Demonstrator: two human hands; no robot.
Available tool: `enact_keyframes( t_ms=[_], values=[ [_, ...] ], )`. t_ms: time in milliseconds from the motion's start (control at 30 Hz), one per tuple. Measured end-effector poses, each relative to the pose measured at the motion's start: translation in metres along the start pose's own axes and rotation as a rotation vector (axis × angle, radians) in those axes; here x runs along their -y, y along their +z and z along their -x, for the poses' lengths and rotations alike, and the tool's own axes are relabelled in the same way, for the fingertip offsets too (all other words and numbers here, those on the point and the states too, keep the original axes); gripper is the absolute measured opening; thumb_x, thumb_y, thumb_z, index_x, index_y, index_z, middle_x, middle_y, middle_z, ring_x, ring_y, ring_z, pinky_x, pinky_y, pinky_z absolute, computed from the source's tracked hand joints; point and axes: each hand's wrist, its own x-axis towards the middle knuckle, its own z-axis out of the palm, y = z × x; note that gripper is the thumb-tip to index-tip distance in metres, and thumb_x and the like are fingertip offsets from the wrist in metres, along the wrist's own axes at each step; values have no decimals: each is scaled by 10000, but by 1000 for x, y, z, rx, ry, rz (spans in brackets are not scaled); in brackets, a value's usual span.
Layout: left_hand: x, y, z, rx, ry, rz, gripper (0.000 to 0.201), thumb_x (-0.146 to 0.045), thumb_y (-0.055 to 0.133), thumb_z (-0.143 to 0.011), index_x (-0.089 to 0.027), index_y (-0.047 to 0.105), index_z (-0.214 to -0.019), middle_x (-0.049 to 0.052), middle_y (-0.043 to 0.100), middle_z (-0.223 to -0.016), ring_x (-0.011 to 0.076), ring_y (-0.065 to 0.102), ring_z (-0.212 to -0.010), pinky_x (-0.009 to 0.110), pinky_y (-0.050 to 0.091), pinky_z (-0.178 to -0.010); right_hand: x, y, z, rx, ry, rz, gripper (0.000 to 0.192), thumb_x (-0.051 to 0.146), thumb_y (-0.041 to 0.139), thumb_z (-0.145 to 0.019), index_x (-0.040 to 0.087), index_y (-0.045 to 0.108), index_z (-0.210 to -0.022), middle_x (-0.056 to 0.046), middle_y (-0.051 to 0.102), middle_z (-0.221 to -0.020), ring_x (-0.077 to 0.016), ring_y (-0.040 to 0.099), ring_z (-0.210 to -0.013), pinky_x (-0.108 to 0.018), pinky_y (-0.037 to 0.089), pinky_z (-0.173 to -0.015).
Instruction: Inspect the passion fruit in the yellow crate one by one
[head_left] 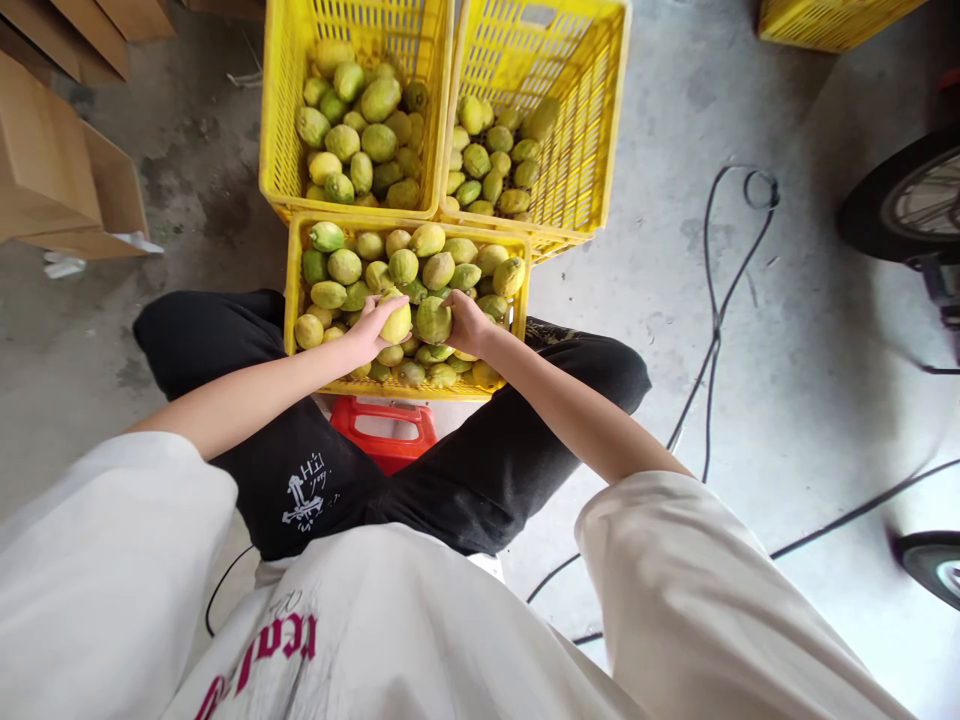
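Observation:
A yellow plastic crate (294, 262) full of yellow-green lemons stands between my knees. My left hand (369, 327) grips a yellow lemon (398, 322) over the crate's middle. My right hand (466, 322) holds a greener lemon (433, 319) right beside it; the two fruits nearly touch. Both hands rest just above the heap of lemons. Part of each held fruit is covered by fingers.
Two more yellow crates stand behind, the left crate (271, 120) fuller than the right crate (611, 120). A red stool (386, 432) is under me. Cardboard boxes (67, 170) lie at left. Black cables (716, 300) run across the concrete floor at right, near a wheel (911, 200).

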Motion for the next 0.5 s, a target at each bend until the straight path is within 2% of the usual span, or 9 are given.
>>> enact_keyframes(
  t_ms=[100,233,333,400,500],
  values=[
    [-2,1,0,12,-28,20,343,-287,994,-1015,-283,668,-1123,34,766,-1015,286,791,-1054,418,710,-923,-2,-3,-3,-21,-3,14,498,281,741,-1021,295,782,-1517,-67,892,-1254,-357,911,-1143,-547,834,-956],
    [-5,2,-3,17,-101,112,99,-295,777,-1116,-279,699,-1175,51,749,-962,325,845,-1089,473,793,-947,-2,-2,0,-116,-14,60,311,295,821,-1104,287,785,-1413,-65,884,-1213,-313,896,-1116,-431,802,-882],
    [-7,3,-3,30,-149,142,150,-290,750,-1098,-275,715,-1243,86,806,-1020,361,876,-1097,521,818,-922,0,0,5,-172,-18,74,258,341,918,-1124,319,768,-1332,-43,865,-1219,-292,876,-1127,-426,804,-894],
    [-7,4,-2,9,-150,132,217,-273,792,-1061,-270,725,-1267,93,839,-1058,364,878,-1115,511,814,-930,1,3,8,-184,-31,69,262,295,948,-1112,320,752,-1285,-36,856,-1206,-289,864,-1131,-435,822,-914],
    [-5,5,-1,-2,-138,96,233,-278,872,-1049,-266,722,-1227,77,832,-1046,351,871,-1143,484,797,-974,1,8,11,-191,-56,78,172,180,867,-1143,281,735,-1189,-46,838,-1101,-274,833,-1073,-405,821,-915]
  ],
)
